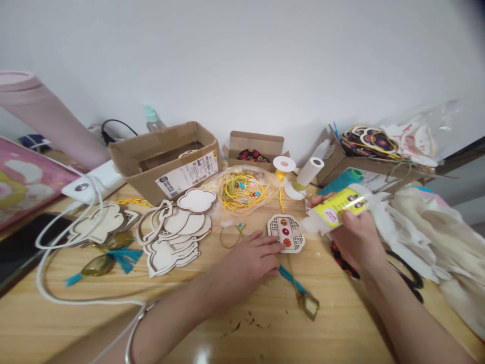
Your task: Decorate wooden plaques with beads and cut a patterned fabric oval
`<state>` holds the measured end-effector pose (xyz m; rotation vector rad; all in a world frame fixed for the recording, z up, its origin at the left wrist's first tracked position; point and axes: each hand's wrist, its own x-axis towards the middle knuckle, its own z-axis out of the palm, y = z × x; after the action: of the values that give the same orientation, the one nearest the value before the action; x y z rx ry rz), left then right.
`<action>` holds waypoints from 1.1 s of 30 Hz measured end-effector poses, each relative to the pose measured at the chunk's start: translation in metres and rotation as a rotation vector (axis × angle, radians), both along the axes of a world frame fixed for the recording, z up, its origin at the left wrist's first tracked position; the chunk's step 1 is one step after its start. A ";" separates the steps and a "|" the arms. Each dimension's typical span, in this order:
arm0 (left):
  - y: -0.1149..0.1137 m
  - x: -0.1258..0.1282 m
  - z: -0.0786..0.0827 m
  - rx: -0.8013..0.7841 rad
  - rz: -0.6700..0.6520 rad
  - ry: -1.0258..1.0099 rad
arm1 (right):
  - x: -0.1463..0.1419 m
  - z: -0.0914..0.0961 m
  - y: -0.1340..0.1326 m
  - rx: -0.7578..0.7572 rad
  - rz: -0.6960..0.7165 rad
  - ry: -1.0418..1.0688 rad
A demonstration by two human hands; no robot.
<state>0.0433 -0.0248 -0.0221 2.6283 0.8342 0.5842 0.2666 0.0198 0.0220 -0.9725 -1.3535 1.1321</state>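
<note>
My right hand (358,237) is wrapped round a glue bottle (343,206) with a yellow label. The bottle lies tilted, its narrow end pointing left at a pale wooden plaque (299,241). Three round patterned pieces run down the plaque's middle, between cut-out lattice sides. My left hand (252,260) rests on the table, fingers stretched out, their tips touching the plaque's lower left edge. Below the plaque, a teal tassel (291,279) on a cord ends in a small olive-coloured wrapped piece (308,305).
Pale wooden cutouts (174,247) are piled at left near a white cable (41,273). Behind lie tangled yellow cords (244,192), an open cardboard box (162,164) and spools (308,174). At right are black-handled scissors (411,278), crumpled cloth (428,237) and a filled box (352,164).
</note>
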 end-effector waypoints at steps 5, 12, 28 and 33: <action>-0.003 -0.001 -0.003 -0.047 0.031 0.014 | -0.005 0.005 -0.007 0.081 -0.083 -0.294; -0.003 0.000 -0.002 -0.125 0.041 0.026 | -0.010 0.008 -0.011 0.170 -0.169 -0.471; -0.003 0.000 -0.001 -0.129 0.050 0.033 | -0.010 -0.001 -0.011 0.163 -0.171 -0.541; -0.001 0.001 0.000 -0.144 0.049 0.048 | -0.011 0.003 -0.011 0.173 -0.146 -0.535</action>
<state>0.0441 -0.0258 -0.0217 2.5071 0.9213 0.4571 0.2551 0.0083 0.0245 -1.2757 -1.7362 0.6498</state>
